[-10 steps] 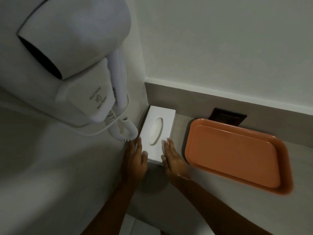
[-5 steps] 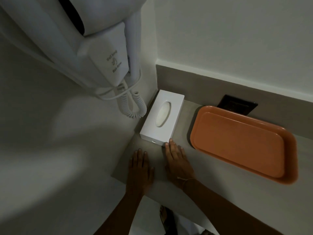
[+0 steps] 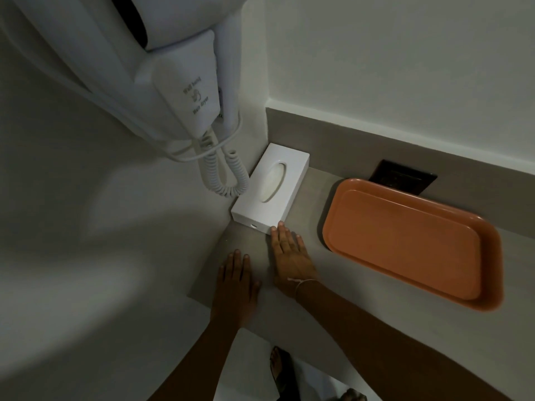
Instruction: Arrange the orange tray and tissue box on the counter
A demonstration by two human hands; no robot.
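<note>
1. The right hand (image 3: 291,257) lies flat and unclenched on the counter (image 3: 292,195), fingertips touching the tissue box (image 3: 270,191) at its near corner.
2. The left hand (image 3: 236,280) rests flat, grasping nothing.
3. The orange tray (image 3: 411,241) sits apart, right of the box.

Hair dryer (image 3: 162,68) cut off at top edge; label blurred.

Both hands lie flat, palms down, fingers extended: left hand (image 3: 236,280), right hand (image 3: 291,257).

orange tray (image 3: 405,244), white tissue box (image 3: 270,195), grey counter (image 3: 312,285)
</note>
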